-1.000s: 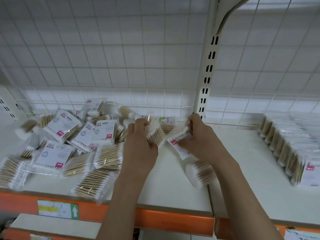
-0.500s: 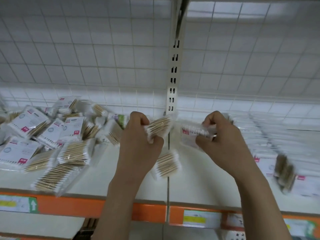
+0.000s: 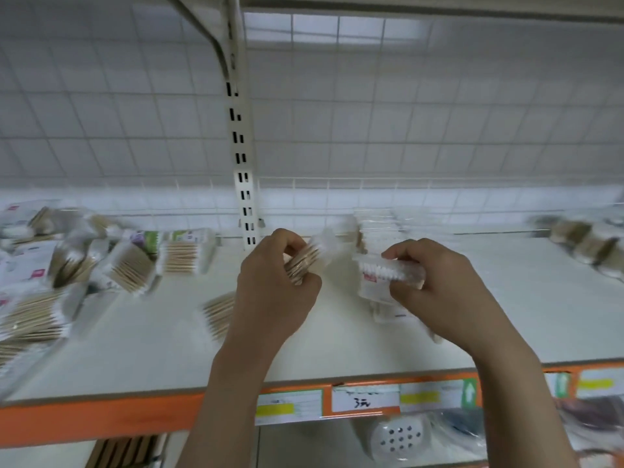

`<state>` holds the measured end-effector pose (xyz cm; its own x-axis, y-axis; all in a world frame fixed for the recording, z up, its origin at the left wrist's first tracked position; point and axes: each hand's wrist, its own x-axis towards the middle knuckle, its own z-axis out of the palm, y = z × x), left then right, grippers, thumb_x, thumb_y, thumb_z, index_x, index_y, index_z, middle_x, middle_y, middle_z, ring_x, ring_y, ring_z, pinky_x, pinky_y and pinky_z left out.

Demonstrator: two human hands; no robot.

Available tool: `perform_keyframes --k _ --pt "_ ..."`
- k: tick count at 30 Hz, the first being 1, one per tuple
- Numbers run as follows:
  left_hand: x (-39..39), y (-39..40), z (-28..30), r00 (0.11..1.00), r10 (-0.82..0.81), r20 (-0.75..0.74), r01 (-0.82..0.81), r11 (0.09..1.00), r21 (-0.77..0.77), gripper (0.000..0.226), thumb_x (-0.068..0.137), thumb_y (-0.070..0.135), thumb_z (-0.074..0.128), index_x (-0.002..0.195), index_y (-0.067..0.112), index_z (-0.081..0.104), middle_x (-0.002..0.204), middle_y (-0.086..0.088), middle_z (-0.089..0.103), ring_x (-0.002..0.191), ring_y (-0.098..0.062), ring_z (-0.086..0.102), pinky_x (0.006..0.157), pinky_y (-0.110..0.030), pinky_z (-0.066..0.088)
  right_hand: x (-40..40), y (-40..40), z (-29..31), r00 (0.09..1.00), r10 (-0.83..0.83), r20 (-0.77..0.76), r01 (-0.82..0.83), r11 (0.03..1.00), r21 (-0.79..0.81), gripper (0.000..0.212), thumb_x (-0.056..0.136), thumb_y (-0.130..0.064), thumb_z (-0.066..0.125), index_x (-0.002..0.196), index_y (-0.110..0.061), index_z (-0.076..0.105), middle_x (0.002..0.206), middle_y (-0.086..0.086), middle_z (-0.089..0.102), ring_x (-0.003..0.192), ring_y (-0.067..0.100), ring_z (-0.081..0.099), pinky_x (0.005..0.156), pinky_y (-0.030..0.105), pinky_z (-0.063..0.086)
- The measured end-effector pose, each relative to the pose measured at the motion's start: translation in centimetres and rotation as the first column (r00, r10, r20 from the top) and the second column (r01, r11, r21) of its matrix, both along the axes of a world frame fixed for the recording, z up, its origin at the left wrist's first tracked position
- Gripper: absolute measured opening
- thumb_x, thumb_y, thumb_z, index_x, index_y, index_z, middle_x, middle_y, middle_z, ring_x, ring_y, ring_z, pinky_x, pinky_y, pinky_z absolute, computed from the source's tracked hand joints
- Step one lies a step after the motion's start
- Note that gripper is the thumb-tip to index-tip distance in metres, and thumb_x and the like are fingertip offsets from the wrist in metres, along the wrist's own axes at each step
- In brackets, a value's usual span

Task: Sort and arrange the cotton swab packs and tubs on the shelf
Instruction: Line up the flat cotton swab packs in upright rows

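- Our left hand (image 3: pixel 275 292) curls its fingers (image 3: pixel 293 245) round a clear plastic pack of wooden-stemmed cotton swabs (image 3: pixel 305 261), held above the white shelf board (image 3: pixel 506 315).
- Our right hand (image 3: pixel 435 292) pinches a second clear pack with white cotton tips showing (image 3: pixel 388 273) between thumb and fingers, just beside the first.
- We judge both packs light and soft-walled, the film slippery and the thin stems easily bent; a hold across the stiff bundle of stems seems safest.
- A loose heap of similar swab packs (image 3: pixel 131 265) lies at the left; a tidier upright row of packs (image 3: pixel 374 228) stands behind our right hand.
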<state>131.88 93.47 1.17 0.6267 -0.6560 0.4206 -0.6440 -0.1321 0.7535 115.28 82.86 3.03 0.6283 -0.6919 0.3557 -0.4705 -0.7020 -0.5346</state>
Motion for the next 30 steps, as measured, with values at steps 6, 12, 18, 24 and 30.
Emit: perform_keyframes --k 6,12,18,24,30 --pt "-2.5 -1.0 -0.4 1.000 0.006 -0.018 -0.006 1.000 -0.003 0.025 0.071 0.016 0.069 0.079 0.028 0.048 0.074 0.008 0.058 0.068 -0.008 0.054 0.062 -0.026 0.045 -2.6 -1.5 -0.3 0.994 0.010 -0.112 -0.014 0.999 -0.041 0.027 0.075 -0.010 0.061 0.097 -0.027 0.062 0.084 -0.015 0.060 0.089 0.014 0.053 0.065 0.008 0.034" --pt "-3.2 -1.2 -0.8 0.994 -0.041 0.098 0.027 0.989 0.144 0.052 0.078 0.012 0.060 0.124 0.036 0.053 0.096 0.017 0.060 0.099 -0.021 0.055 0.090 -0.046 0.044 -3.0 -3.0 -1.1 0.976 0.024 -0.215 -0.052 0.991 -0.127 0.023 0.081 -0.012 0.062 0.100 -0.025 0.062 0.075 -0.023 0.041 0.081 0.012 0.049 0.063 0.014 0.033" --pt "-3.3 -0.8 -1.3 0.999 -0.015 0.046 0.009 0.994 0.113 0.024 0.077 0.009 0.063 0.096 0.024 0.060 0.083 0.009 0.066 0.083 -0.015 0.063 0.076 -0.034 0.050 -2.1 -4.4 -2.3 0.958 0.023 -0.284 -0.086 0.973 -0.212 0.023 0.083 -0.019 0.062 0.105 -0.025 0.061 0.077 -0.021 0.050 0.102 0.018 0.047 0.086 0.030 0.036" --pt "-3.3 -0.8 -1.4 1.000 0.009 -0.022 -0.005 0.986 0.166 0.023 0.074 0.007 0.066 0.088 0.018 0.052 0.083 0.001 0.062 0.077 -0.018 0.061 0.064 -0.033 0.051 -1.8 -5.7 -3.0 0.948 -0.043 -0.317 -0.060 0.949 -0.310 0.023 0.083 -0.021 0.061 0.105 -0.026 0.065 0.102 -0.005 0.063 0.099 0.022 0.046 0.072 0.026 0.022" --pt "-3.8 -0.8 -1.5 0.999 -0.051 -0.017 0.053 0.974 0.220 0.025 0.071 0.011 0.071 0.080 0.025 0.054 0.087 0.007 0.059 0.081 -0.004 0.058 0.062 -0.007 0.040 -1.7 -6.2 -2.9 0.938 -0.032 -0.345 -0.078 0.951 -0.299 0.032 0.083 -0.026 0.062 0.115 -0.029 0.060 0.109 -0.007 0.060 0.104 0.020 0.045 0.079 0.027 0.028"
